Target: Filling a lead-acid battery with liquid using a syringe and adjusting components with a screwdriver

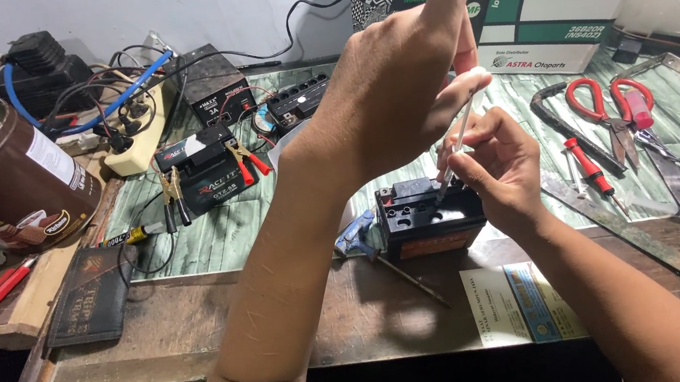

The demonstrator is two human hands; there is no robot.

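My right hand (496, 171) pinches the lower end of a thin clear tube (458, 135) over the small black battery (428, 218), which sits at the front of the tabletop (204, 322). My left hand (396, 88), raised above the battery, closes its grip on the tube's upper end and blocks what lies behind. Right of the battery lie a red screwdriver (593, 173) and red-handled scissors (611, 106). Left of it sits a second battery (202, 166) with clamps, and farther left a brown tin (11, 175).
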